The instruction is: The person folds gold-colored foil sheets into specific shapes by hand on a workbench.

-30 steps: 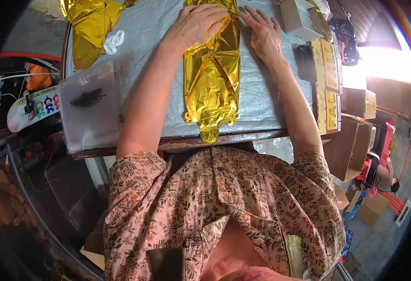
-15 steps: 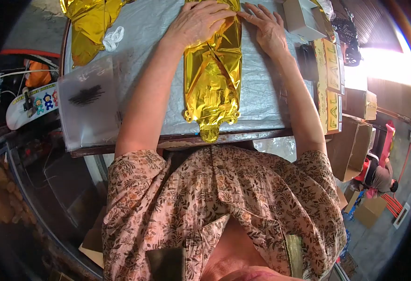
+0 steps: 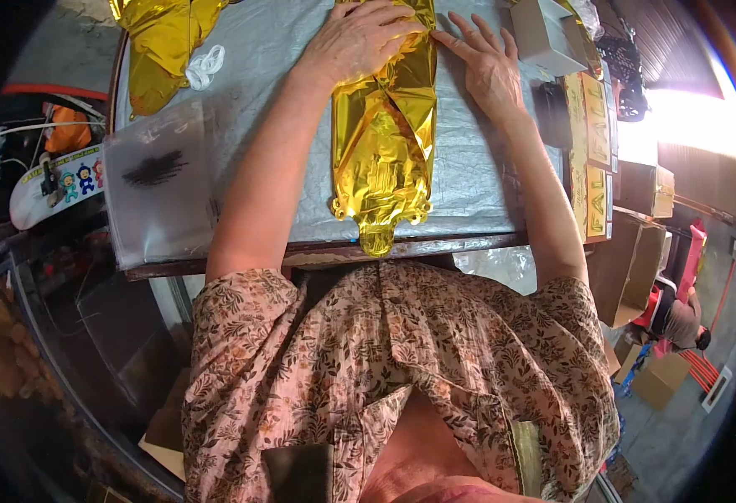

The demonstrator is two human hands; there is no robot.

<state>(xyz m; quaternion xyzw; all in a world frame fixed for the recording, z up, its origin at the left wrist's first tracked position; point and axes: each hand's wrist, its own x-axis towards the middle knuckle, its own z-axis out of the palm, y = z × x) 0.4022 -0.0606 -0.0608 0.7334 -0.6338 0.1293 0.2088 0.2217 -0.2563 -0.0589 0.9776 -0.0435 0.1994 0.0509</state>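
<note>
A shiny gold foil piece (image 3: 385, 159), folded into a long strip, lies down the middle of the grey-covered table (image 3: 276, 50), its rounded tab hanging at the near edge. My left hand (image 3: 364, 40) lies flat across the foil's upper part, fingers spread and pointing right. Beside the foil's right edge is my right hand (image 3: 485, 67), fingers spread, its index finger or thumb touching the edge near the left fingertips. The foil's far end runs out of view at the top.
More gold foil (image 3: 163, 50) and a coiled white ribbon (image 3: 204, 67) lie at the upper left, above clear plastic bags (image 3: 158, 180). On the right are a white box (image 3: 548, 38), yellow boxes (image 3: 590, 151) and cardboard boxes (image 3: 628, 268). Another person (image 3: 674, 318) is bent over farther right.
My right hand has shifted slightly right, its fingers spread a little wider. My left hand stays on the foil, almost unmoved.
</note>
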